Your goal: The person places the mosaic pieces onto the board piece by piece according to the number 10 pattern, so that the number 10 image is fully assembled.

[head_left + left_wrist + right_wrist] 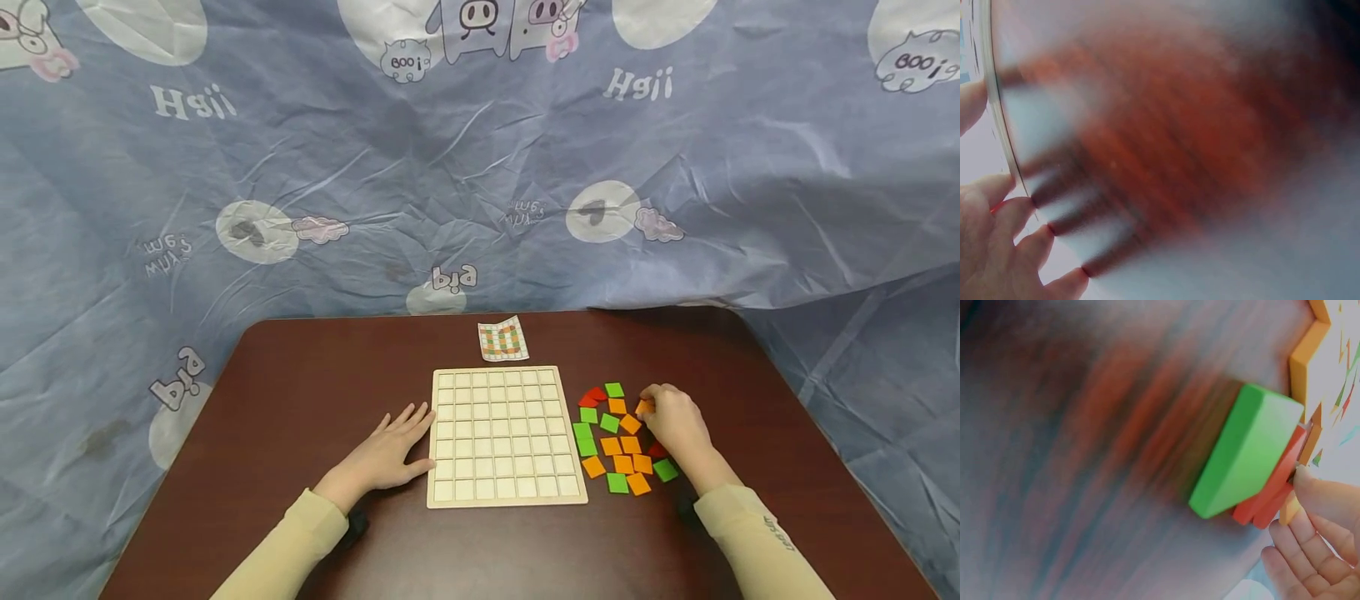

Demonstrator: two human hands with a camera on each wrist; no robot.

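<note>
A pale wooden board with a square grid [504,428] lies flat on the table, its cells showing bare wood. My left hand [392,450] rests palm down at the board's left side, fingers spread and fairly straight, thumb and fingertips at its edge. To the right of the board are loose orange, green and red square tiles [611,447]. Over the far right of these, my right hand [677,423] pinches an orange tile [644,407] between thumb and fingers. Close by in the right wrist view lie a green tile [1250,447] and red tiles [1272,484].
Behind the board lies a small creased paper card [503,340] printed with a coloured grid pattern. The dark brown table [315,400] has rounded far corners. A blue-grey printed cloth [480,167] hangs behind it.
</note>
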